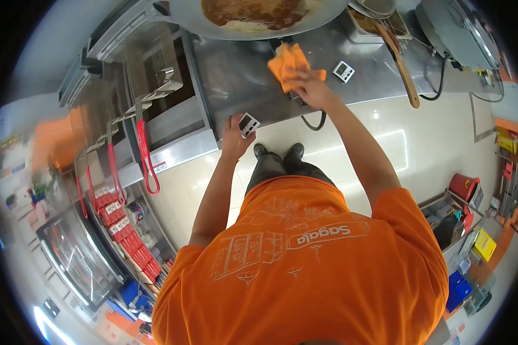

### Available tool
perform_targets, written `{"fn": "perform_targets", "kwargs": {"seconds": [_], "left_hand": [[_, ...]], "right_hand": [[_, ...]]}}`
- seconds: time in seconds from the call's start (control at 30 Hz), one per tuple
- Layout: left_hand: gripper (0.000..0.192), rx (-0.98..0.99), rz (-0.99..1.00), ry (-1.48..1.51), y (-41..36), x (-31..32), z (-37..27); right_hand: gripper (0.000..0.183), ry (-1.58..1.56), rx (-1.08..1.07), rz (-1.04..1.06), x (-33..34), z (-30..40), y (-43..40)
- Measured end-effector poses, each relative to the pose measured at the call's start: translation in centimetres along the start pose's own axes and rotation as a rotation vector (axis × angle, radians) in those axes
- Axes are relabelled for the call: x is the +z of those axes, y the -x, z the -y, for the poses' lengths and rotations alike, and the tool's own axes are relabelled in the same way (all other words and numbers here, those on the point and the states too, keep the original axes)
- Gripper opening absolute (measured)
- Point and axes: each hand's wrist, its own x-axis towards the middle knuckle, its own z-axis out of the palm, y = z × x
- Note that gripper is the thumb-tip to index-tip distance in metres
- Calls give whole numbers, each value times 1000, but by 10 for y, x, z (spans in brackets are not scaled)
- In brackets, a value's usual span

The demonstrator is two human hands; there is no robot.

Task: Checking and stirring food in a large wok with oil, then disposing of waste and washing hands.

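Note:
My left hand (pixel 237 140) grips a white digital timer (pixel 249 125) at the front edge of the stainless steel counter (pixel 237 69). On the right, my right hand (pixel 309 87) presses an orange cloth (pixel 290 64) against the counter top, its fingers spread over the bunched fabric. A second white digital timer (pixel 343 71) lies on the steel just right of that hand. Beyond the cloth sits a wide pan (pixel 177 19) with brown, oily liquid (pixel 254 13) in it.
Left of the counter, deep fryers hold wire baskets with red handles (pixel 144 151). A wooden-handled strainer (pixel 399 64) rests over a metal container (pixel 358 36) at the right, its handle overhanging the edge. Beside it is a large round grey appliance (pixel 457 34). A black cable (pixel 315 125) hangs below the counter.

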Motion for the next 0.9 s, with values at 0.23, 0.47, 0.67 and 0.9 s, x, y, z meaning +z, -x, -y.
{"fn": "perform_targets", "kwargs": {"seconds": [0.23, 0.47, 0.67, 0.9], "left_hand": [[64, 29, 52, -86, -13, 14, 34], [62, 128, 27, -174, -21, 17, 40], [62, 155, 38, -263, -18, 10, 45], [60, 173, 71, -299, -9, 5, 55]], "right_hand": [[21, -418, 484, -39, -16, 61, 130], [26, 253, 598, -552, 69, 89, 75], [19, 478, 569, -185, 72, 104, 65], [19, -185, 1157, -563, 86, 131, 103]]}}
